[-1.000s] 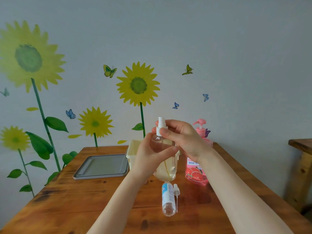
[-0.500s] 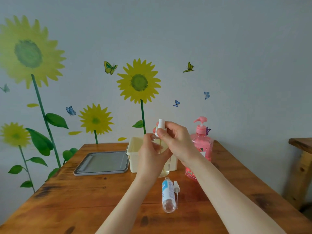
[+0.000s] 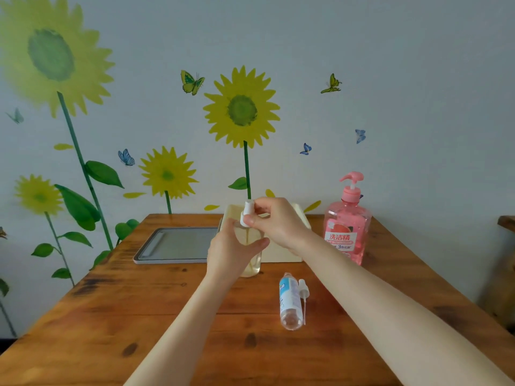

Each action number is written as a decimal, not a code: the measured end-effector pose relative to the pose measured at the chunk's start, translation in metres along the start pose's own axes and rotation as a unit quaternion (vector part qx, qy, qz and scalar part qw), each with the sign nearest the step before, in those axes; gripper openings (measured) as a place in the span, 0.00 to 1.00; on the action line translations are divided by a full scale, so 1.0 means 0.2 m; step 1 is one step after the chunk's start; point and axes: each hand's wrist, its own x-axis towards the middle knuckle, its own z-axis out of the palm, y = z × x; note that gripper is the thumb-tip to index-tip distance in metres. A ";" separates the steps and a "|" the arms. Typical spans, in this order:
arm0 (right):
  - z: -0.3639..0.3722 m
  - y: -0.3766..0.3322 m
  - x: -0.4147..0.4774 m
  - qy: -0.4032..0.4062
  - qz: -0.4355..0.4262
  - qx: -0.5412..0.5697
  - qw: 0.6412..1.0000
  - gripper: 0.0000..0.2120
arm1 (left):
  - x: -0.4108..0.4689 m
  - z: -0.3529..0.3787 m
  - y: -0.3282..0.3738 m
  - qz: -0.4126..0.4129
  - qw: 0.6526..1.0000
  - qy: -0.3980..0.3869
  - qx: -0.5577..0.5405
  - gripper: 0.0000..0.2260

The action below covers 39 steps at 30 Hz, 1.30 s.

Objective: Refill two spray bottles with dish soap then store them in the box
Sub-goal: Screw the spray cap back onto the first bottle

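Right now my left hand is wrapped around the body of one spray bottle, holding it upright with its base on or just above the bench; I cannot tell which. My right hand pinches that bottle's white spray cap between thumb and fingertips. Pale yellowish liquid fills this bottle, and a thin dip tube shows faintly through it. Counting spray bottles, I see two: the one I hold and a second spray bottle lying on its side on the bench, nearer to me and to the right, clear with a blue and white label. Just beside it lies one loose spray head, its tube pointing toward me. One pink dish soap bottle with a pump top stands upright at the far right of the bench. One cream box sits behind my hands, and much of it is hidden by them, so I cannot see inside it. One grey tray lies flat to the left of the box; its right end is covered by my left hand. My palms and most fingertips face away from the camera, so how the cap sits on the neck is hard to make out. At the far right edge a piece of wooden furniture is cut off.
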 end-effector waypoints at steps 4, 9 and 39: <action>0.14 0.09 0.04 -0.007 0.020 -0.026 0.999 0.10 | 0.04 0.02 -0.13 -0.044 0.998 -0.038 0.008 0.26; 0.24 0.17 0.10 -0.019 0.048 -0.025 0.998 0.09 | 0.09 0.08 -0.24 -0.069 0.997 -0.041 -0.005 0.25; 0.01 0.34 0.08 -0.032 0.108 -0.054 0.992 0.09 | -0.01 0.05 -0.28 0.003 0.998 0.039 0.041 0.29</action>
